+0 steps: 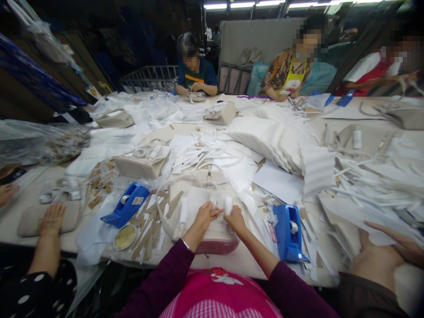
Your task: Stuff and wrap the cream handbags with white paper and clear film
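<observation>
A beige handbag (215, 233) with a reddish underside lies in front of me, white sheet material over its upper part. White wrapping covers two spots on it, a left roll (183, 210) and a right roll (229, 203). My left hand (203, 220) is over the middle of the bag, index finger stretched to the right, the other fingers bent; something small and white shows by its fingertips. At the lower end of the right roll, my right hand (236, 219) has its fingers pinched together. What lies between those fingers is too small to tell.
Blue tape dispensers stand left (128, 204) and right (290, 234) of the bag. Near the left one are a tape roll (125, 236) and paper strips. Foam sheets (268, 137) are piled beyond. Co-workers' hands are at both sides; several people sit around the table.
</observation>
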A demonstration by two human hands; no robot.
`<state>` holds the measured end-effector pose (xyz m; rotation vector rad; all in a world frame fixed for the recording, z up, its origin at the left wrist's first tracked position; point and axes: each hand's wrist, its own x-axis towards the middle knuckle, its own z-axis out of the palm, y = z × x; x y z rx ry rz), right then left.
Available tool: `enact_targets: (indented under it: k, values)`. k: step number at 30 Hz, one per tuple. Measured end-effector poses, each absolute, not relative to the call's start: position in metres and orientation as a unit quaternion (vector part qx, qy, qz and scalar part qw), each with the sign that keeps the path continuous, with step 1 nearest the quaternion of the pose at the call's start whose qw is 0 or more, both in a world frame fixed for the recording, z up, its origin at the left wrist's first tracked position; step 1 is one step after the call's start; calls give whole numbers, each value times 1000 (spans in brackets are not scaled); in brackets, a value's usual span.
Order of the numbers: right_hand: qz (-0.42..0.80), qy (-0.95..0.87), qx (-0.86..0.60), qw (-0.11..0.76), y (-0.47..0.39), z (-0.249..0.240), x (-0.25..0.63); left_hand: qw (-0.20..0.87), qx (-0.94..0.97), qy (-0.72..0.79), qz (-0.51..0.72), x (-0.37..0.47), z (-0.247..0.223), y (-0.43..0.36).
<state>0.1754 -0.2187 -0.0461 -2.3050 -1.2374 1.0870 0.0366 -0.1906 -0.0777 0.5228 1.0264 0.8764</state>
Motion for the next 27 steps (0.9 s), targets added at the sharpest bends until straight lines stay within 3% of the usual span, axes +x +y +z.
enact_targets:
  k: [6,9,17,21,27]
  values:
    - [547,-312,-669,395,-236,-36,176,766,200,447,417,38,-76,-190]
    - [644,-263,-553,458,-247,-40,173,776,170,430,429,42,-69,-192]
    - [668,-254,-550,432,-257,-65,175,761,54,451,463,54,-65,-196]
    - [650,-305,-572,396,-257,-62,174,754,70,474,449,59,-70,-200]
    - [615,-350,-575,411,-258,-61,173,749,124,487,432,75,-77,-214]
